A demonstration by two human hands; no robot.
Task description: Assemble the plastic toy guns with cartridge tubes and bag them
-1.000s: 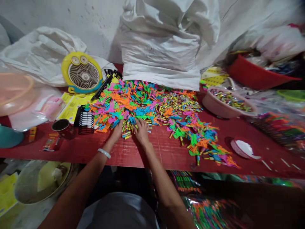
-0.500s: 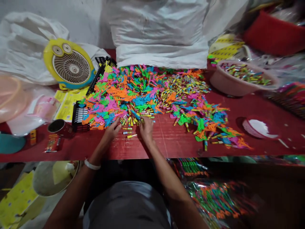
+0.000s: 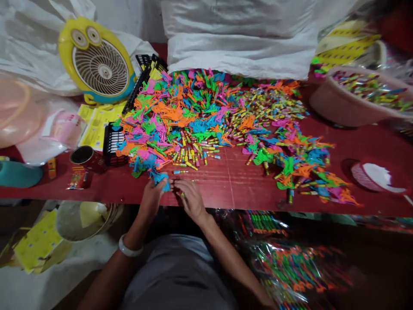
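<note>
My left hand (image 3: 151, 196), a white bangle on its wrist, is closed on a blue plastic piece (image 3: 160, 178) near the table's front edge. Just to the right, my right hand (image 3: 191, 199) has its fingers pinched together around a small tube (image 3: 183, 194); only a yellow-green bit of it shows. Beyond both hands lies a heap of flat plastic pieces (image 3: 174, 114) in orange, pink, green and blue. Loose small banded tubes (image 3: 190, 156) lie at the heap's near edge, with one tube (image 3: 180, 172) lying apart in front of them.
A yellow fan (image 3: 105, 72) stands at the back left, above a black rack (image 3: 116, 144) and a dark cup (image 3: 87, 158). Assembled-looking pieces (image 3: 293, 170) lie to the right. Farther right are a pink tub of tubes (image 3: 335, 103) and a small basket (image 3: 371, 176).
Both hands have drawn back from the heap toward the table edge. The left has taken hold of a blue piece, and the right is now pinched around a tube. The view has shifted too.
</note>
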